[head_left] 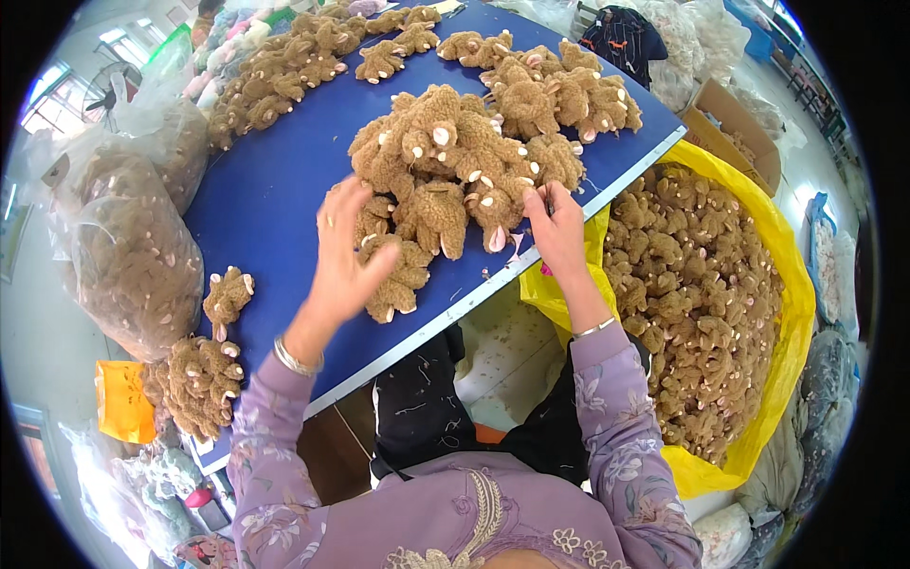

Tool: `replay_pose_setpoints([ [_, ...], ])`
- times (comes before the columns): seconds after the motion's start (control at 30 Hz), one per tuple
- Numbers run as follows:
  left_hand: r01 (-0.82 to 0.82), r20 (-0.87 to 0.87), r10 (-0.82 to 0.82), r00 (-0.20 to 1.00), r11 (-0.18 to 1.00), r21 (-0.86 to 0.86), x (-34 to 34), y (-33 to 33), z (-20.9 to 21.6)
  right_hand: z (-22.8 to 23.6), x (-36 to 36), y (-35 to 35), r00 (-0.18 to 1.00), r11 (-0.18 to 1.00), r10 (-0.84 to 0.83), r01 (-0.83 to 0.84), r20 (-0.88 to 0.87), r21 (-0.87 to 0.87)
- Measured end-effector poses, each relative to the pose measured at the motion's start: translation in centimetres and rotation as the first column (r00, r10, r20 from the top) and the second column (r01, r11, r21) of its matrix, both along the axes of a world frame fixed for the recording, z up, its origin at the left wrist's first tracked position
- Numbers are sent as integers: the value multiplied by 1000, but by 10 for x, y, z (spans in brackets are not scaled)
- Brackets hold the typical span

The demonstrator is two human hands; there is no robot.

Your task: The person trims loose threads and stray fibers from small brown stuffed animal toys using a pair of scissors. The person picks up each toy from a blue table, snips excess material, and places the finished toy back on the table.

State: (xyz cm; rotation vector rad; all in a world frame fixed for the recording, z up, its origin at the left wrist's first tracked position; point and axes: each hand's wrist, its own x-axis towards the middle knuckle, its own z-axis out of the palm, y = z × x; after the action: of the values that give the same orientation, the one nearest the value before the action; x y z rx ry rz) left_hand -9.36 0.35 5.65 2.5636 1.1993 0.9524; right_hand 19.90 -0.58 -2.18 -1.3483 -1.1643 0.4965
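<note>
A heap of brown curly plush toy pieces [431, 142] with small white and pink tips lies on the blue table [284, 190] in front of me. My left hand [346, 251] is at the heap's left side, fingers apart, holding nothing. Beside its thumb lies a loose plush piece [398, 280]. At the heap's right edge, my right hand [559, 228] has thumb and fingers pinched together. Something small and dark shows between them, too small to name. Closest to those fingertips is a plush piece [491, 211] with a pink-lined ear pointing toward me.
A yellow sack [791, 303] full of similar pieces stands right of the table. More plush pieces [569, 90] cover the far side, and others [199, 379] sit at the left corner. Clear plastic bags [128, 247] bulge along the left. A cardboard box [730, 133] stands at far right.
</note>
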Motion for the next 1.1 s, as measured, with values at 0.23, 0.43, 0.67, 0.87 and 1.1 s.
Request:
replay_pose_setpoints([
  [0.23,-84,-79,79,994,994,-63,26,-20,-43,8,-3,-5,995,997,76,-75,-58,11],
  [0.43,-70,18,69,997,997,33,51,-3,-39,3,2,-14,992,994,110,-109,-64,18],
  [0.67,-109,115,101,988,992,66,30,-14,-39,2,4,-32,971,978,189,-199,-150,-59],
  [0.87,-190,2,190,982,981,-29,64,12,-16,16,-8,-50,953,956,292,-292,-83,6],
  [1.1,-222,-168,199,965,966,-132,82,35,-8,19,-16,-50,874,903,419,-429,-245,11],
])
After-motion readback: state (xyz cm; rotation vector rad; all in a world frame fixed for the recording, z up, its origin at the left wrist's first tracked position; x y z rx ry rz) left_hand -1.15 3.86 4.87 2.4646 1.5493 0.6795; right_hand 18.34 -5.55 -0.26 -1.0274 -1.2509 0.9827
